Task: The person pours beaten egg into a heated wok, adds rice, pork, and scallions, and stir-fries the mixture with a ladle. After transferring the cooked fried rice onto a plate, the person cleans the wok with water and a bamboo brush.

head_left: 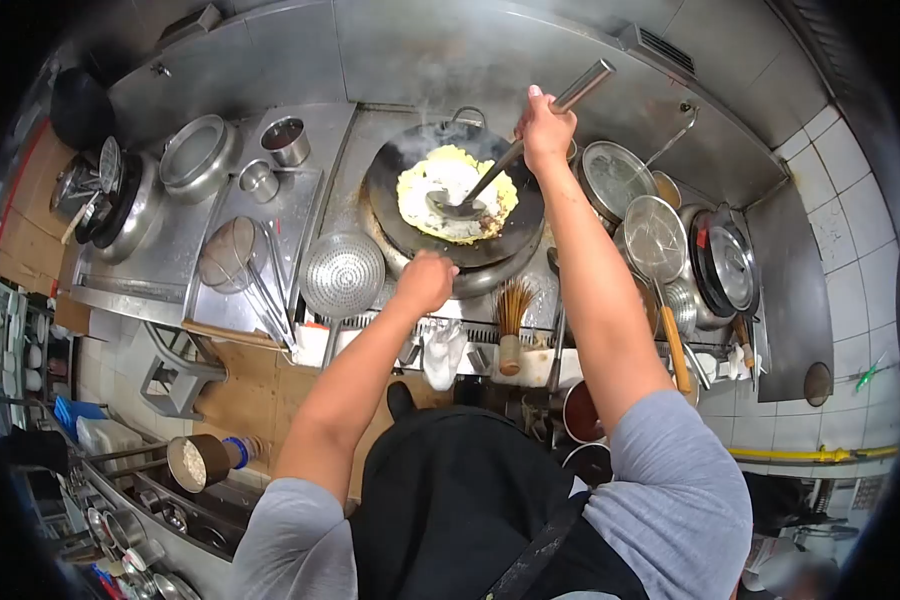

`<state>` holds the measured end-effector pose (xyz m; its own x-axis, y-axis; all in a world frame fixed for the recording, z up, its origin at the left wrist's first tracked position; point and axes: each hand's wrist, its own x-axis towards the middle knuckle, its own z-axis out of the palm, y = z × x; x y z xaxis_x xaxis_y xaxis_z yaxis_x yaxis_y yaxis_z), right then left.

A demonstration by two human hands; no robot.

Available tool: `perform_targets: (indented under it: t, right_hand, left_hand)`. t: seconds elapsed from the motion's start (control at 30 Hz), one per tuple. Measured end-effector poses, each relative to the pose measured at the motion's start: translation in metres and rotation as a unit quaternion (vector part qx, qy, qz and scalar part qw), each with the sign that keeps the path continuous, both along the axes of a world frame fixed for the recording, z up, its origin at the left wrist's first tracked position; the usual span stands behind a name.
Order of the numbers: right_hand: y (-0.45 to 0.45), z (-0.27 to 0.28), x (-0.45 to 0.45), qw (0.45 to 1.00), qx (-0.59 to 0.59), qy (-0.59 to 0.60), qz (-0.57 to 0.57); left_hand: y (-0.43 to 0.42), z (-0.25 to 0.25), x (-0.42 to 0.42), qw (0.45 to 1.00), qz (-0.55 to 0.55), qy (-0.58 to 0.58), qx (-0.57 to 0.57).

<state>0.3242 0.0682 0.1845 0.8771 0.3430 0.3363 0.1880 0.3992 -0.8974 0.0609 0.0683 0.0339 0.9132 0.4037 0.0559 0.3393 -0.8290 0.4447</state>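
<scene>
A black wok (385,215) sits on the burner, steam rising from it. Yellow egg (440,163) is spread across its bottom, with a white mass and some brown bits in the middle. My right hand (548,130) is wrapped round the long metal handle of a wok ladle (492,174), whose head rests in the food. The handle slants up to the right past my fist. At the wok's near rim, my left hand (427,282) is closed with its fingers curled; it appears to grip the wok there, though the part it holds is hidden.
Left of the wok lie a perforated skimmer (342,274) and a mesh strainer (229,254). A bamboo brush (511,325) and a white cloth (442,355) are at the front edge. To the right are a wooden-handled strainer (656,240) and stacked lids (732,265).
</scene>
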Motion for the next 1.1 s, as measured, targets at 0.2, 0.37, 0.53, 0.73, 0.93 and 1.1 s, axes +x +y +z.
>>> perform_targets:
  t: [0.2,0.37,0.53,0.73,0.93,1.1]
  right_hand:
    - [-0.016,0.105,-0.014,0.962,-0.153,0.129,0.184]
    - [0.009,0.069,-0.038,0.991,-0.118,0.012,0.058]
    - [0.018,0.076,-0.047,0.996,-0.032,-0.081,0.006]
    - [-0.019,0.166,-0.069,0.999,-0.019,-0.024,0.044]
    - [0.014,0.029,-0.080,0.998,-0.046,-0.049,-0.004]
    - [-0.007,0.126,-0.081,0.999,-0.005,-0.041,-0.021]
  left_hand:
    - [-0.057,0.088,-0.052,0.994,0.005,-0.103,-0.018]
    - [-0.050,0.061,-0.036,0.994,0.005,-0.099,-0.038]
    - [-0.059,-0.042,-0.059,0.998,-0.021,-0.062,-0.009]
    - [-0.046,0.047,-0.105,0.991,-0.083,-0.033,-0.096]
    - [-0.024,-0.024,-0.035,0.991,-0.044,-0.122,-0.021]
    - [-0.029,-0.046,-0.108,0.983,-0.096,0.029,-0.154]
